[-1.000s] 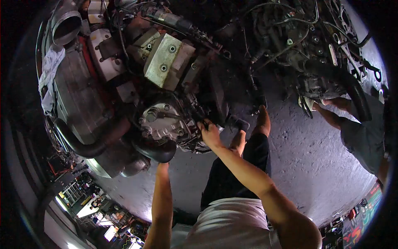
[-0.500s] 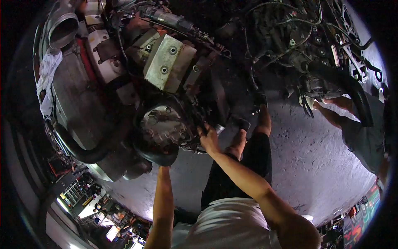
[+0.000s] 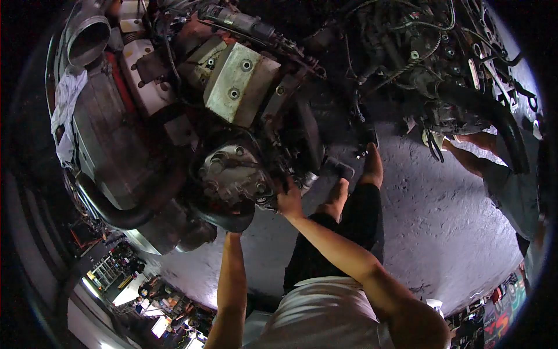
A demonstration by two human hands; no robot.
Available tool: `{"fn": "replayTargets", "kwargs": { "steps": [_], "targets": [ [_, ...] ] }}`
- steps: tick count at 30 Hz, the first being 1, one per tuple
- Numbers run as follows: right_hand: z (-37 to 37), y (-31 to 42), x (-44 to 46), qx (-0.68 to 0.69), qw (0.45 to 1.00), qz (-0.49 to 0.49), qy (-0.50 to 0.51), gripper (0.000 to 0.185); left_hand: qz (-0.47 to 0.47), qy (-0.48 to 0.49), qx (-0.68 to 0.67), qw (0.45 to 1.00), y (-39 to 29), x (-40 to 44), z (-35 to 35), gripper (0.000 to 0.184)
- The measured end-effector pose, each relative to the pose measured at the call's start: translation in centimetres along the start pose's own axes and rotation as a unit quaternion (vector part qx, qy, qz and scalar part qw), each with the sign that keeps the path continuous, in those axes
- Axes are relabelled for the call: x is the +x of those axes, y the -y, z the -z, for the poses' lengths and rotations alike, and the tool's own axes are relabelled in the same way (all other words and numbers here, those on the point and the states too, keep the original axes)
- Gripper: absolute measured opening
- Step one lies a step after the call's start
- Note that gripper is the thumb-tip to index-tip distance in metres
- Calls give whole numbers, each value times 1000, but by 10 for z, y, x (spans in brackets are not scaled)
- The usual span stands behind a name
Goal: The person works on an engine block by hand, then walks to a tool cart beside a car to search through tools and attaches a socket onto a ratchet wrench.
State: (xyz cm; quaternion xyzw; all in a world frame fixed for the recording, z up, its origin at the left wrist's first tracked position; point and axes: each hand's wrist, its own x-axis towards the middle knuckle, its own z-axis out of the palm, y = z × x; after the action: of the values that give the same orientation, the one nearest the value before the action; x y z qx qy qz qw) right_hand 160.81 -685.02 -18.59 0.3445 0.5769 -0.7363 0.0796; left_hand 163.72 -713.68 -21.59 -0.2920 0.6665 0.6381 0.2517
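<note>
A large engine with a round grey metal housing (image 3: 232, 168) fills the upper left. My right hand (image 3: 289, 199) is at the lower right edge of this housing, its fingers reaching among dark parts; what they touch is too dark to tell. My left forearm (image 3: 232, 262) rises to a curved black hose (image 3: 229, 220), behind which my left hand is hidden. Above the housing sits a pale metal block (image 3: 241, 84) with two bolt holes.
A second engine (image 3: 442, 110) with cables and a thick black hose stands at the upper right. Beside it is a co-worker in dark clothing (image 3: 505, 186). Wrenches (image 3: 494, 75) lie at the far right. A white cloth (image 3: 68, 113) hangs at the left.
My right hand has shifted slightly down and its fingers are now deeper among the dark parts. The view has moved a little. My left hand stays hidden behind the hose.
</note>
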Motion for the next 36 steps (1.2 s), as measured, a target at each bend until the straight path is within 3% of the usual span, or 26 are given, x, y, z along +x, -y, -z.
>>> {"fn": "replayTargets", "kwargs": {
  "steps": [5,10,20,23,26,29,32,35,36],
  "targets": [
    [2,1,2,-1,1000,12,-5,40,-5,10,-11,1000,3,3,3,42],
    [11,29,-3,9,999,-36,14,38,-7,20,-14,1000,5,3,1,42],
    [5,7,4,50,998,-29,13,34,-17,42,-24,999,8,-3,-1,43],
    [6,5,7,270,938,-215,37,35,-11,7,-116,993,9,-3,-10,31],
    [-6,-22,9,211,968,-135,5,41,-11,30,-133,991,19,-4,-3,28],
    [0,-7,4,49,997,58,28,48,-13,76,-160,984,30,1,6,25],
    [-2,-6,8,95,995,29,30,45,-8,148,-240,959,47,10,17,22],
    [20,-13,24,224,961,-151,66,37,-4,208,-310,928,65,17,25,20],
    [32,-13,33,300,924,-207,113,32,-11,205,-317,926,71,20,23,24]
  ]
}}
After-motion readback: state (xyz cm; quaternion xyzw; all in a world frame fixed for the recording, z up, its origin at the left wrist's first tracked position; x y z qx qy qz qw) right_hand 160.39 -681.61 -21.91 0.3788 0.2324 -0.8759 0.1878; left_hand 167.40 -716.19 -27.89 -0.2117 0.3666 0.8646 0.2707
